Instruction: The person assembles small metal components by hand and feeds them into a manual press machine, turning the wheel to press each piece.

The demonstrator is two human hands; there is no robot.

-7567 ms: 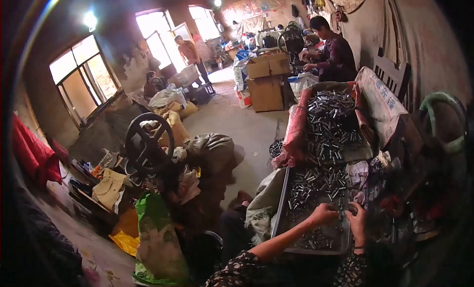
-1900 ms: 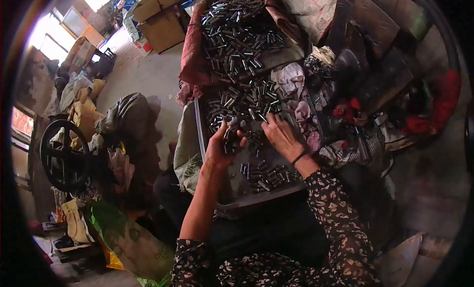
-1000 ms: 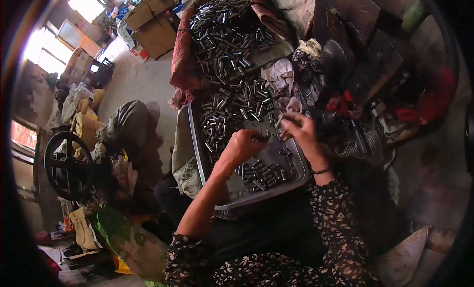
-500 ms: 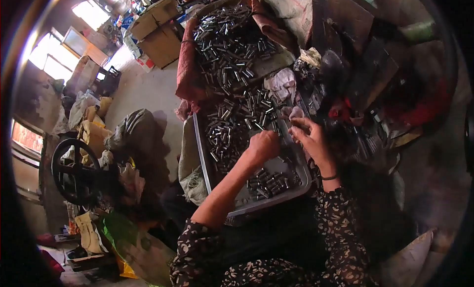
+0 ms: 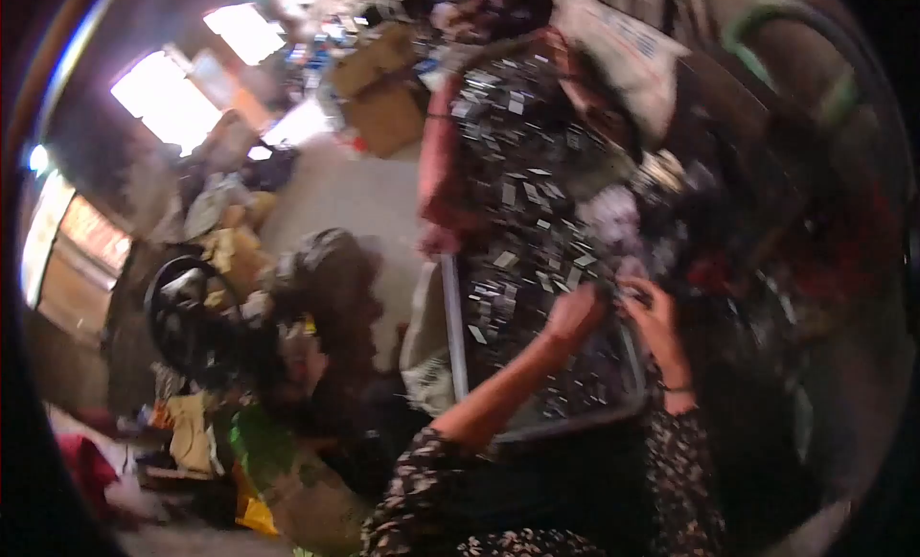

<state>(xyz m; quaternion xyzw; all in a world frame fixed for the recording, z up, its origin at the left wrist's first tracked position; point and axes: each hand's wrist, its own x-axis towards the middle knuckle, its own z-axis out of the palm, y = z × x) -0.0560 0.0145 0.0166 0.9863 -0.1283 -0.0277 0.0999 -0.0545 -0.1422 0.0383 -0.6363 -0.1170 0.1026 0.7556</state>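
My left hand [image 5: 578,313] is closed in a loose fist over the right side of a shallow grey tray [image 5: 454,332]; what it holds is hidden. Close beside it, my right hand [image 5: 655,315] has thumb and fingers bent together near the tray's right rim. Anything between those fingertips is too blurred to make out. Small shiny metal pins [image 5: 494,303] lie heaped in the tray around my left hand. More of these short metal pieces fill a sack with a rolled reddish edge [image 5: 439,169] beyond the tray.
A cardboard box [image 5: 383,116] stands on the floor at the back. On the left are a dark handwheel [image 5: 158,313] and a grey bundle [image 5: 331,269]. A white printed sack [image 5: 618,63] and a green hose [image 5: 762,54] lie at the far right.
The whole view has shifted, so everything appears further right and lower, with motion blur. Both hands stay close together over the tray's right side.
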